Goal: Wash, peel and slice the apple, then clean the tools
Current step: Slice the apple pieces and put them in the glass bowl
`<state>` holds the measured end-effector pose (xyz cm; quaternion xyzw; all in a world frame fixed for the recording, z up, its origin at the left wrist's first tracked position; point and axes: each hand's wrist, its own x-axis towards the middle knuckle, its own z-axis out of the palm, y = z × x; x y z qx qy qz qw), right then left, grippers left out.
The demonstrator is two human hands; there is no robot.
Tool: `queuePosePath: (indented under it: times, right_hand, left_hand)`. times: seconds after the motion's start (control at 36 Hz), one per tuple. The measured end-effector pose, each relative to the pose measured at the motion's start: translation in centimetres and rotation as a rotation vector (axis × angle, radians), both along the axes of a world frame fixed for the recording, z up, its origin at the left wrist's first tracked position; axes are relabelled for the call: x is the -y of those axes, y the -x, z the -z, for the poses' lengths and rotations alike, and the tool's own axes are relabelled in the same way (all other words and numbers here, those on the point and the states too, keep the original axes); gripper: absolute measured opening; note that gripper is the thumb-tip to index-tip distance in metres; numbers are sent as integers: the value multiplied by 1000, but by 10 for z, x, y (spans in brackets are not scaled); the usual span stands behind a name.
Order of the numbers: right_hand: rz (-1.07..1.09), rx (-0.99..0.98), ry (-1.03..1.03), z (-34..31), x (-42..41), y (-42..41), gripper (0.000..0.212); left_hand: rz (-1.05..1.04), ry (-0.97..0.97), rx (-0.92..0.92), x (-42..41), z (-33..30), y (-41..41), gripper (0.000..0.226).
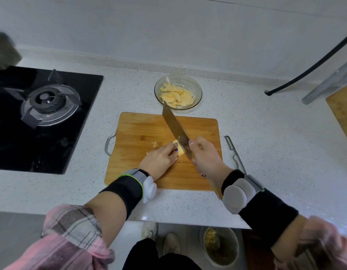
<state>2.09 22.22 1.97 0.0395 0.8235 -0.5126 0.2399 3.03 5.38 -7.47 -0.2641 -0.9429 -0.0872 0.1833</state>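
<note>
A small peeled apple piece point(179, 149) lies near the middle of the wooden cutting board point(141, 131). My left hand point(160, 158) holds it down with curled fingertips. My right hand point(205, 155) grips the handle of a cleaver point(173, 125), thumb along the blade's side; the blade stands edge-down against the apple piece and points away toward the bowl. A glass bowl point(197, 86) behind the board holds several pale apple slices point(176, 94). A metal peeler point(234, 151) lies on the counter just right of the board.
A black gas hob point(42, 117) with a burner fills the counter's left side. A second wooden board point(342, 110) and a black hose point(309, 69) are at the far right. Below the counter's front edge, a bin point(219, 246) with scraps stands by my feet.
</note>
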Motion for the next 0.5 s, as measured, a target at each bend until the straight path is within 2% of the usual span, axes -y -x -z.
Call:
queuePosePath:
  times: [0.14, 0.25, 0.42, 0.5]
  right_hand:
    - [7, 7, 12, 5, 1, -1, 32]
    - [8, 14, 7, 7, 4, 1, 32]
    - [-6, 47, -43, 15, 6, 2, 33]
    - [23, 65, 6, 14, 4, 2, 32]
  left_hand:
    - [-13, -31, -13, 1, 6, 0, 19]
    - [-7, -32, 23, 3, 9, 2, 40]
    - [41, -21, 21, 8, 7, 3, 38]
    - [37, -9, 23, 9, 6, 3, 39]
